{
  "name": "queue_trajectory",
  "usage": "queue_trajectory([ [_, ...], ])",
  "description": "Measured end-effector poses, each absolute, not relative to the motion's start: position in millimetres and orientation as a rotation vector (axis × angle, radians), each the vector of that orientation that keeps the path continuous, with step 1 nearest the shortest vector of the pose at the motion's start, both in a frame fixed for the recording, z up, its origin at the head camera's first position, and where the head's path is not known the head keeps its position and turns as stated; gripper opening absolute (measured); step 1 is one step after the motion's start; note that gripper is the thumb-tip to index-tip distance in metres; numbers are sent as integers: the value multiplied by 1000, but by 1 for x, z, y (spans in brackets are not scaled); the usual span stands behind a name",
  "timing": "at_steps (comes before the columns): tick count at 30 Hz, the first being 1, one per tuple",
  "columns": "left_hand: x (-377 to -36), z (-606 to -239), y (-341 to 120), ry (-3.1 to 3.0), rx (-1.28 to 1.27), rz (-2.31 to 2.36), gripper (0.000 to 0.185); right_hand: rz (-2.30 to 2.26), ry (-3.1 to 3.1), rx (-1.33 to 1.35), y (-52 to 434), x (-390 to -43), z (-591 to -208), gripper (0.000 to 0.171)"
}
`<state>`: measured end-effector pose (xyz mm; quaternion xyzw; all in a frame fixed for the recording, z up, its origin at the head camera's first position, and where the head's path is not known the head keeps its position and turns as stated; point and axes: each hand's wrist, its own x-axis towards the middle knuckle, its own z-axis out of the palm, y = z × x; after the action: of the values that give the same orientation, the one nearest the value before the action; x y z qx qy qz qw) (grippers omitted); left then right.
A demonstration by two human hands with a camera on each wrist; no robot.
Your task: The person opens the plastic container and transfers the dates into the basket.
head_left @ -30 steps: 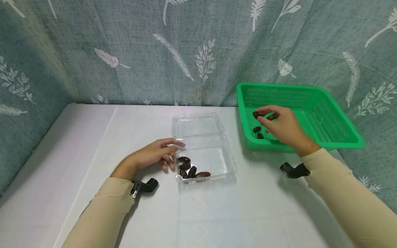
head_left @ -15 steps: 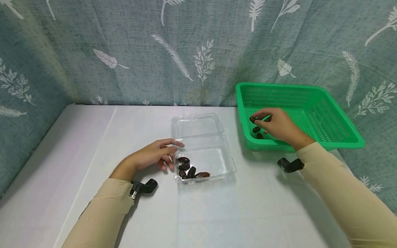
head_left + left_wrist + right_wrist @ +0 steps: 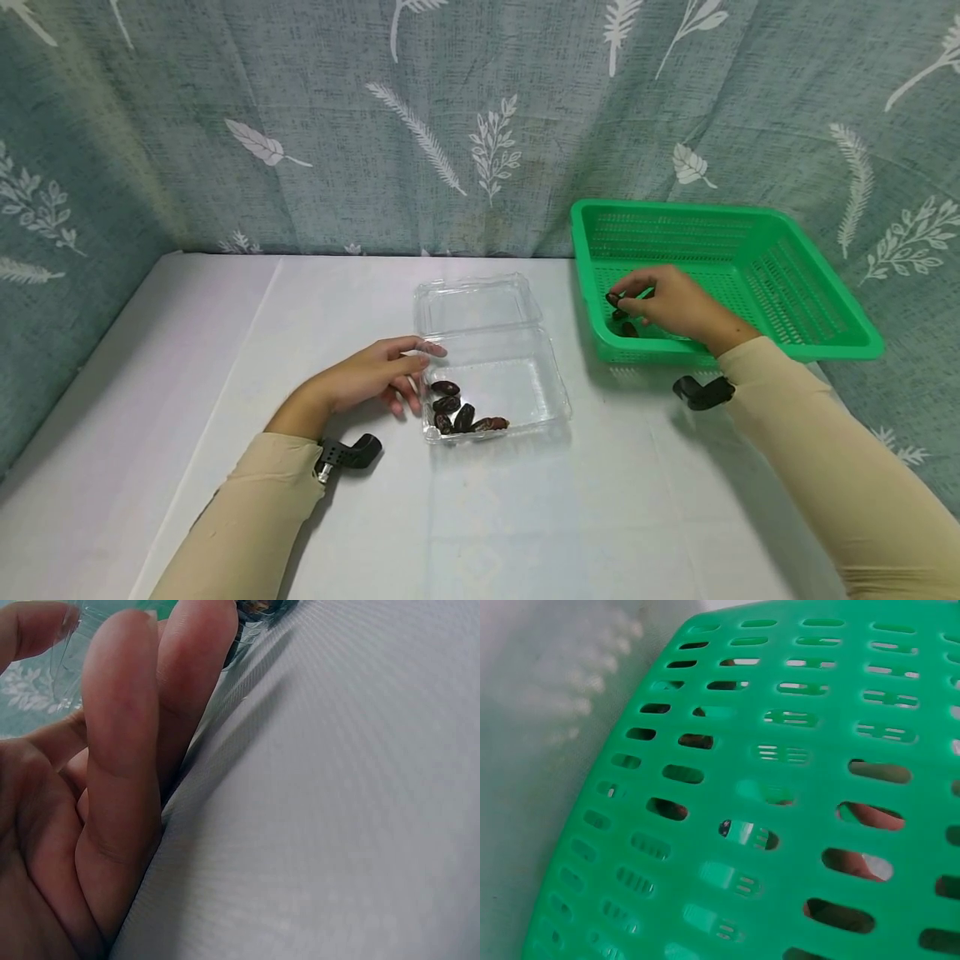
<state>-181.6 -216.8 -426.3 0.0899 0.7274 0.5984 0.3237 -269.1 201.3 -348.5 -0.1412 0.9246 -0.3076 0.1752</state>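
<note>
In the head view my right hand (image 3: pixel 671 304) reaches into the green basket (image 3: pixel 847 333) and pinches a dark brown date (image 3: pixel 612 298) between thumb and fingertips. Just below it, another date (image 3: pixel 628 330) lies on the basket floor. A dark patch shows under the curved fingers; whether it is a date I cannot tell. My left hand (image 3: pixel 367 377) rests on the table with relaxed fingers touching the left side of a clear plastic box (image 3: pixel 517 387). Several dates (image 3: pixel 464 417) lie in the box's near left corner. The left wrist view shows the loose fingers (image 3: pixel 120 727) close up.
The box's hinged lid (image 3: pixel 480 302) lies folded back, away from me. A patterned curtain (image 3: pixel 315 125) hangs behind the white-covered table (image 3: pixel 510 517). In the right wrist view the basket's slotted wall (image 3: pixel 727 780) covers most of the hand.
My right hand has moved slightly down and left inside the basket, with the date still pinched. The left hand and the clear box have stayed in place.
</note>
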Motion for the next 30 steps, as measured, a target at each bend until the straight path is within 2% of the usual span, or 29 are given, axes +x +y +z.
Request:
queue_trajectory([
  [30,-181,-424,-216,1918,237,1564,45,-709,2601,-458,197,-271,-352,27],
])
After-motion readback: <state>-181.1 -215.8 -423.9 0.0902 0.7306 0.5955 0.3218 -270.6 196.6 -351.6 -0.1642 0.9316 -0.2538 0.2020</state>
